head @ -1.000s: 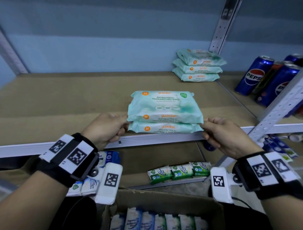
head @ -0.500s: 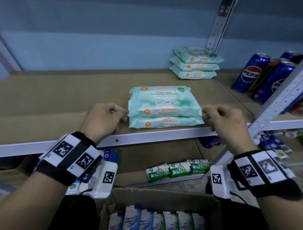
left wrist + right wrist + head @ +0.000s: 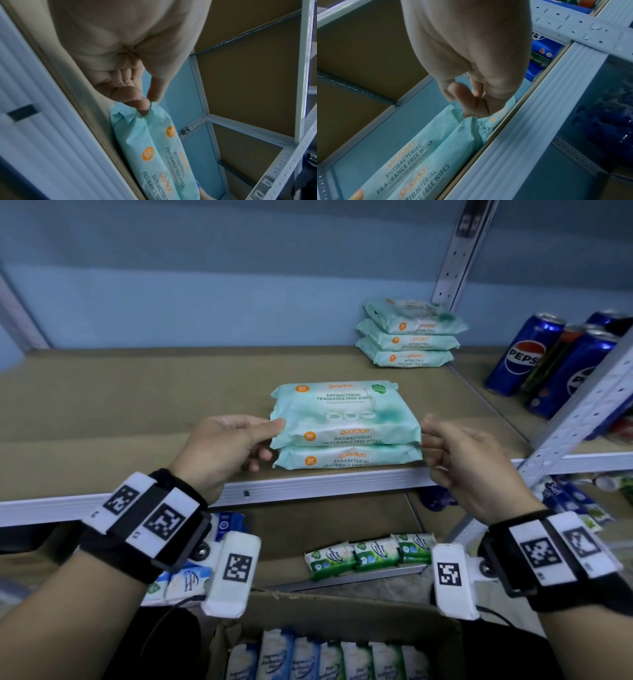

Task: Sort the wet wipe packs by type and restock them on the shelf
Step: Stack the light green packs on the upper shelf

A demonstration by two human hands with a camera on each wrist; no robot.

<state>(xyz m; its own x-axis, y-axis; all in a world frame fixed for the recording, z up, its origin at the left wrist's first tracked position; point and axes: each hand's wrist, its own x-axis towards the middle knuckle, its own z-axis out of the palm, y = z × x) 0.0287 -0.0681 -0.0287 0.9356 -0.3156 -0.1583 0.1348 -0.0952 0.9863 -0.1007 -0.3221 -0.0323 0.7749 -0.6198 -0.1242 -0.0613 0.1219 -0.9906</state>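
Two mint-green Guardian antibacterial wipe packs lie stacked near the front edge of the brown shelf (image 3: 137,405), a top pack (image 3: 346,416) on a lower pack (image 3: 349,458). My left hand (image 3: 272,440) pinches the crimped left end of the top pack (image 3: 154,148) between thumb and finger, as the left wrist view of that hand (image 3: 145,106) shows. At the stack's right end my right hand (image 3: 430,440) is blurred. In the right wrist view its fingertips (image 3: 469,112) pinch the crimped end of a pack (image 3: 436,135).
Three more of the same packs (image 3: 409,337) sit stacked at the back right by the upright post. Pepsi cans (image 3: 524,354) stand beyond a slanted metal post (image 3: 582,419). Below are small green packs (image 3: 370,554) and a cardboard box (image 3: 342,607) of several wipe packs.
Both hands have lifted from the shelf's front lip to the ends of the stacked packs and now pinch them. The stack sits slightly further back on the shelf.
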